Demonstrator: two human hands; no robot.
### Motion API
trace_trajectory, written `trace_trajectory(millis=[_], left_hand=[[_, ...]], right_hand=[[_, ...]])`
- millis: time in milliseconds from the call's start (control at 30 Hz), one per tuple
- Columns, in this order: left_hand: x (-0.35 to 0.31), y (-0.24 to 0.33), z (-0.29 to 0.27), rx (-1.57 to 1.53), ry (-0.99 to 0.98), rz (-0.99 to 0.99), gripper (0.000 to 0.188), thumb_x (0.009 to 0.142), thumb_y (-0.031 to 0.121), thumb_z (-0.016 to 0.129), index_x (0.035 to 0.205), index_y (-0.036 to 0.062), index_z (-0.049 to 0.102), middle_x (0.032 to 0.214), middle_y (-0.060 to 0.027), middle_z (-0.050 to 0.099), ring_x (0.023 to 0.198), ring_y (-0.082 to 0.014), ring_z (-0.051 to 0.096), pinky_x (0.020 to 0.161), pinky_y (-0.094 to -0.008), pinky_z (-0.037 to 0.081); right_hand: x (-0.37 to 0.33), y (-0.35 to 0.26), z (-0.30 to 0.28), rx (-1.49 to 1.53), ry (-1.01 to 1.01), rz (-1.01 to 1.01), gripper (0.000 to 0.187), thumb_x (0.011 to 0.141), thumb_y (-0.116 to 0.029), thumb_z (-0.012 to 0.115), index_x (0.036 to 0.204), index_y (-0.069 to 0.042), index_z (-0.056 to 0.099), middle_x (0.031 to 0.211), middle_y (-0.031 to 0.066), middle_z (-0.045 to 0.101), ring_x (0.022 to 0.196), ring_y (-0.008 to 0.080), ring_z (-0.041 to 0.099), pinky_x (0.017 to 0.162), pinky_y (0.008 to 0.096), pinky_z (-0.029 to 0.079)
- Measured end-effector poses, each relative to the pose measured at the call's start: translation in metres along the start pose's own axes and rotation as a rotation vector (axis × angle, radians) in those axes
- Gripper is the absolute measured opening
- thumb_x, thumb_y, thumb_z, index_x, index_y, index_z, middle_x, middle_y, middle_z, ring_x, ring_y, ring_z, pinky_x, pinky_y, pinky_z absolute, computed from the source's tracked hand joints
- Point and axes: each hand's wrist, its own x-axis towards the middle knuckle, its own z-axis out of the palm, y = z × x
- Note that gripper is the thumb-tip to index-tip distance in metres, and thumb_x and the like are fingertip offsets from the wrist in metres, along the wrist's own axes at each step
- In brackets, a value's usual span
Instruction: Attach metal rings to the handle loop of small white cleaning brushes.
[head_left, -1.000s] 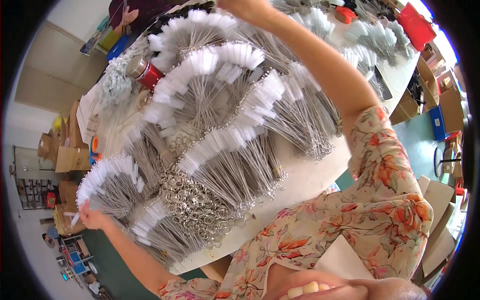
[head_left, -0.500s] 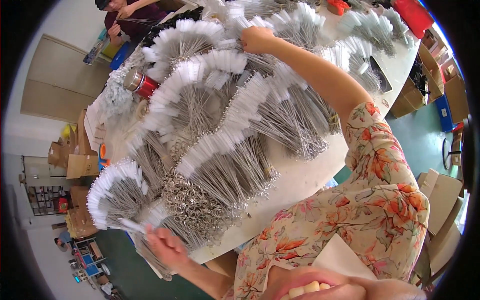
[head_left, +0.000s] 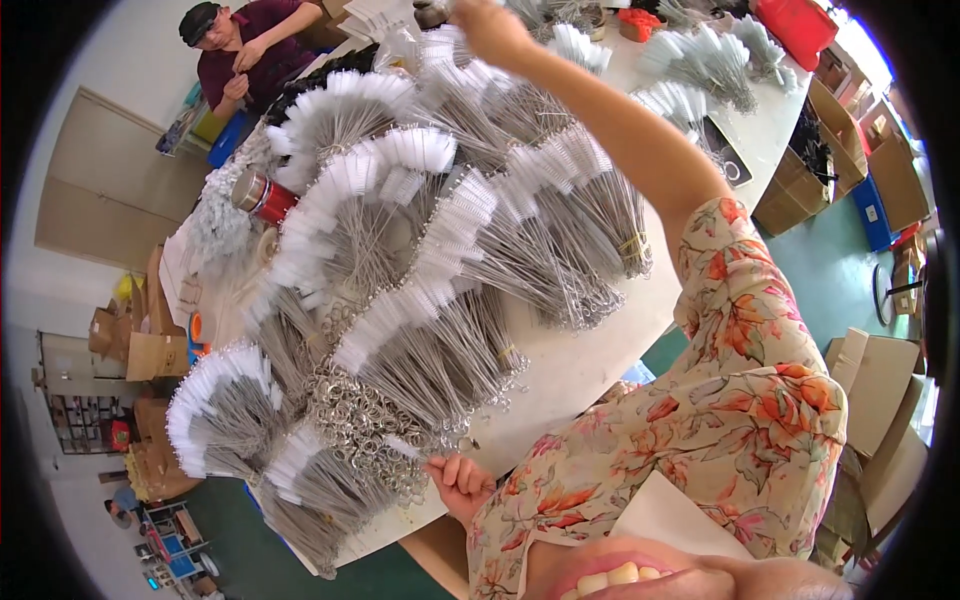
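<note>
My left hand (head_left: 462, 487) is closed by the table's near edge, beside a heap of small metal rings (head_left: 365, 415). A thin brush with white bristles (head_left: 403, 447) pokes out from its fingers over the rings. My right hand (head_left: 492, 38) reaches to the far side, cut by the upper edge and blurred, so its fingers cannot be read. Beside it stands a small dark object (head_left: 431, 13). Between my hands lie fanned bundles of wire-stemmed brushes (head_left: 440, 320), white heads to one side and looped ends to the other.
A red jar with a metal lid (head_left: 263, 198) stands among the brushes on the pale table (head_left: 570, 375). Across at the far left, a co-worker (head_left: 262, 50) in a dark cap handles something thin. Cardboard boxes (head_left: 800, 190) and a blue crate (head_left: 877, 205) stand right of the table.
My left hand has moved right, from the near-left brush bundles to beside the rings, with the brush. My right hand has gone farther out. The view has shifted, showing more of the co-worker.
</note>
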Motion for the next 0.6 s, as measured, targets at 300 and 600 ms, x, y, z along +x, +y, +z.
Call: trace_trajectory(millis=[300, 600], left_hand=[[-0.012, -0.001, -0.007, 0.162, 0.093, 0.048, 0.034, 0.093, 0.036, 0.045, 0.092, 0.0049, 0.058, 0.066, 0.0025, 0.041, 0.050, -0.0061, 0.029, 0.041, -0.0200, 0.024], [-0.012, -0.001, 0.008, 0.263, 0.176, 0.160, 0.035, 0.093, 0.038, 0.044, 0.087, 0.0047, 0.055, 0.067, 0.0008, 0.040, 0.054, -0.0097, 0.032, 0.045, -0.0227, 0.028]], right_hand=[[-0.013, 0.141, 0.029, -0.098, -0.124, 0.507, 0.042, 0.074, -0.030, 0.059, 0.108, -0.007, 0.060, 0.111, 0.0173, 0.059, 0.102, 0.0345, 0.057, 0.086, 0.0447, 0.044], [-0.012, 0.148, 0.020, -0.057, -0.067, 0.348, 0.037, 0.064, -0.040, 0.070, 0.086, -0.011, 0.069, 0.083, 0.0108, 0.067, 0.082, 0.0284, 0.063, 0.074, 0.0375, 0.048]])
